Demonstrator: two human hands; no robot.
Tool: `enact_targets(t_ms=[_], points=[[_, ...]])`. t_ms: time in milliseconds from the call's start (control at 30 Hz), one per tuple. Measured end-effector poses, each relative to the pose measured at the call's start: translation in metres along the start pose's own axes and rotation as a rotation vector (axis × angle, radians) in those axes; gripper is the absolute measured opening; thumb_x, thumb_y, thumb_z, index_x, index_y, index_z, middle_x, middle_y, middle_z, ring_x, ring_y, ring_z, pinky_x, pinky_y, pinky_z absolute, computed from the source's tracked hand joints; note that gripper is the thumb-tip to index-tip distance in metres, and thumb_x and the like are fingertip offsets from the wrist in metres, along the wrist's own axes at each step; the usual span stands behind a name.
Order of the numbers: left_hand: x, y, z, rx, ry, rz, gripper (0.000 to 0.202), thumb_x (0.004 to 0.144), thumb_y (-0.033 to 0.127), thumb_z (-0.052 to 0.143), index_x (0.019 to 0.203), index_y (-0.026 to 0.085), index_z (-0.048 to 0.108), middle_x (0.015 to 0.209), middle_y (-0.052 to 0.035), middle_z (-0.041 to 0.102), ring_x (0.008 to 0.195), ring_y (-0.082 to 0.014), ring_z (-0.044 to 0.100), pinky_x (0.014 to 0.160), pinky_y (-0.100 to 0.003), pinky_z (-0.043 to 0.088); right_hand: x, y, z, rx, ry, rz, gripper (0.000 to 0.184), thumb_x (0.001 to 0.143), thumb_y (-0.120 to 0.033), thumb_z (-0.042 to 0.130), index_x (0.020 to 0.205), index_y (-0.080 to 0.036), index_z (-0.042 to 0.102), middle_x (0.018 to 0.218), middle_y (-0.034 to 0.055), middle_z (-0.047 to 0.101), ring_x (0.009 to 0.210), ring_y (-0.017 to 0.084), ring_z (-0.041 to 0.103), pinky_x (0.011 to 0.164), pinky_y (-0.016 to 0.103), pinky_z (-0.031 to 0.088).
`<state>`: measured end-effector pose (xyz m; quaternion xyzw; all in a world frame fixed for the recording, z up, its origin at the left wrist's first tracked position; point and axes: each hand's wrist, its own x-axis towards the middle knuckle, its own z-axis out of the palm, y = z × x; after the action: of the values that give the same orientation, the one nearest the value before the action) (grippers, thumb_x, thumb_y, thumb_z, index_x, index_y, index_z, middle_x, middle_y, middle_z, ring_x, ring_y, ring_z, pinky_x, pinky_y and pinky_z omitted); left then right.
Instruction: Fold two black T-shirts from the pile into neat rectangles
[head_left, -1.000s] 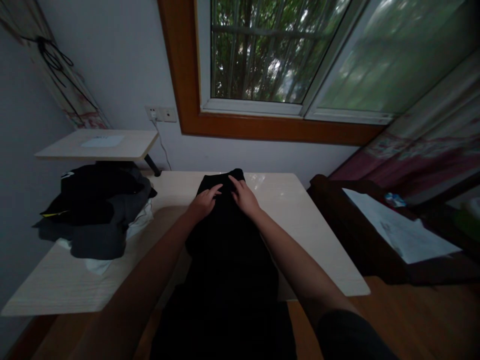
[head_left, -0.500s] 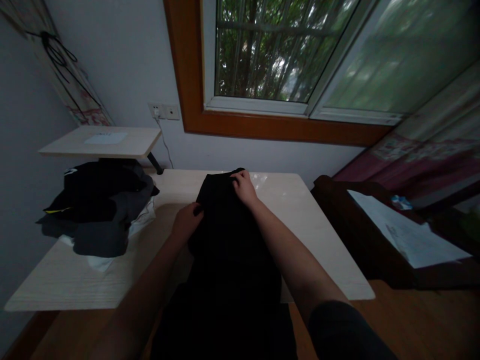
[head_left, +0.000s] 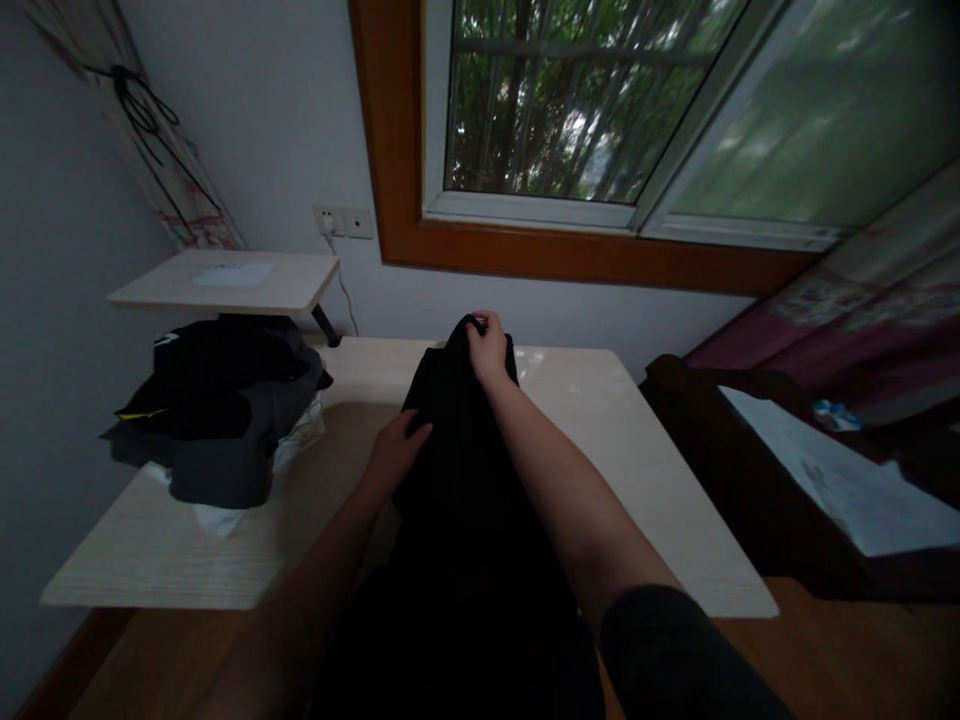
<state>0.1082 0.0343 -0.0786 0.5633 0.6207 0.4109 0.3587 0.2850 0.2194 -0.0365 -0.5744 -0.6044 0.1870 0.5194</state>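
A black garment point(head_left: 461, 470) lies over the pale table and runs down toward my body, where it blends into other dark cloth; its kind is hard to make out. Near its far end my right hand point(head_left: 489, 348) pinches the fabric and holds a fold of it raised. My left hand point(head_left: 396, 452) grips the garment's left edge, closer to me, with the thumb on top and the other fingers partly hidden.
The pale wooden table point(head_left: 645, 480) stands against the wall under a window point(head_left: 570, 110). At left, a pile of dark clothes point(head_left: 217, 410) sits below a small raised shelf point(head_left: 247, 285). Dark furniture with a white sheet point(head_left: 847, 480) is at right.
My right hand has lifted the garment's far edge into a raised fold. My left hand has shifted slightly right along its edge. The camera has turned a little left.
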Motion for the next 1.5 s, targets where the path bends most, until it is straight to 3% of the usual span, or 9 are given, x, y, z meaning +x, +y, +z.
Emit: enact_targets(t_ms=[267,433,567,867,1200,1367,1500], points=[[0.002,-0.025,-0.013,0.038,-0.021,-0.145,0.045,0.084,0.032,0.069,0.127,0.020,0.061,0.108,-0.0113,0.076,0.101,-0.0268,0.072,0.089,-0.040,0.054,-0.010,0.003,0.036,-0.113,-0.069,-0.038,0.040,0.087,-0.016,0.052,0.126,-0.017,0.058,0.115,0.0127,0.068,0.108,0.023,0.063,0.103,0.038,0.048],[-0.001,-0.027,-0.017,0.081,-0.019,-0.171,0.047,0.085,0.033,0.069,0.129,0.021,0.059,0.100,-0.0090,0.076,0.089,-0.0243,0.072,0.079,-0.034,0.053,-0.019,0.009,0.056,-0.164,-0.184,-0.037,0.057,0.083,-0.009,0.052,0.140,-0.014,0.050,0.122,0.0156,0.064,0.114,0.024,0.062,0.108,0.040,0.047],[0.003,-0.026,-0.020,0.144,-0.005,-0.167,0.048,0.085,0.034,0.069,0.130,0.022,0.059,0.093,-0.0067,0.075,0.083,-0.0228,0.072,0.075,-0.031,0.050,-0.031,0.019,0.057,-0.205,-0.302,-0.086,0.062,0.082,-0.006,0.052,0.143,-0.014,0.051,0.135,0.0171,0.057,0.122,0.023,0.059,0.113,0.040,0.044],[0.015,-0.017,-0.024,0.389,-0.012,-0.076,0.047,0.089,0.030,0.063,0.135,0.021,0.057,0.093,-0.0050,0.074,0.086,-0.0215,0.070,0.079,-0.030,0.049,-0.054,0.065,0.009,-0.314,-0.488,-0.254,0.037,0.089,-0.009,0.057,0.122,-0.017,0.071,0.134,0.0126,0.059,0.126,0.023,0.058,0.116,0.037,0.043],[0.036,-0.029,-0.022,0.344,0.051,-0.003,0.045,0.086,0.022,0.061,0.131,0.023,0.060,0.095,-0.0031,0.074,0.085,-0.0188,0.069,0.081,-0.029,0.050,-0.065,0.106,-0.056,-0.460,-0.455,-0.379,0.032,0.098,-0.021,0.054,0.125,-0.018,0.072,0.138,0.0138,0.061,0.130,0.026,0.056,0.116,0.044,0.043],[0.041,-0.039,-0.023,0.321,0.016,0.002,0.039,0.084,0.023,0.063,0.122,0.022,0.065,0.094,-0.0037,0.073,0.085,-0.0194,0.069,0.079,-0.030,0.051,-0.075,0.114,-0.079,-0.507,-0.426,-0.404,0.037,0.099,-0.023,0.051,0.131,-0.018,0.068,0.143,0.0126,0.059,0.135,0.027,0.052,0.118,0.046,0.041],[0.042,-0.042,-0.024,0.365,0.013,0.060,0.038,0.083,0.024,0.064,0.121,0.019,0.066,0.106,-0.0088,0.072,0.088,-0.0202,0.069,0.084,-0.033,0.053,-0.088,0.114,-0.092,-0.551,-0.375,-0.375,0.038,0.099,-0.025,0.050,0.132,-0.019,0.068,0.144,0.0132,0.057,0.137,0.029,0.048,0.118,0.048,0.039]])
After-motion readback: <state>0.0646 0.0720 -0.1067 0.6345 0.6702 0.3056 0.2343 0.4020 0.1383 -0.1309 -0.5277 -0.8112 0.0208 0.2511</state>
